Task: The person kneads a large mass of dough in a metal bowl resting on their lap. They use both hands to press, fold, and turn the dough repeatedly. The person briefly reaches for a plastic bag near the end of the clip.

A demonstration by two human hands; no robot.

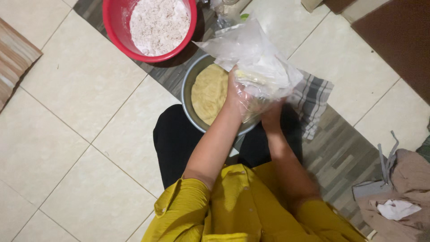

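a: what are the hands on?

b: both are on a clear plastic bag [255, 62]. the left hand [235, 96] is closed around its lower part, and the right hand [272, 114] is pushed in under it, fingers mostly hidden by the plastic, so i can't tell how tight that one grips.

a: and where does the bag sit?

b: it is held over the right half of a metal bowl [190, 85] with yellow dough [209, 93] inside (the dough fills the left part that shows). the bowl's near rim touches the person's black-clad knees [179, 139].

a: how much room around?

b: a red bowl of flour [150, 27] stands just beyond the metal one, rims nearly meeting. a striped cloth [313, 101] lies at the right edge of the bowl. pale floor tiles [67, 134] lie open to the left; a heap of brownish fabric [403, 192] sits well apart at far right.
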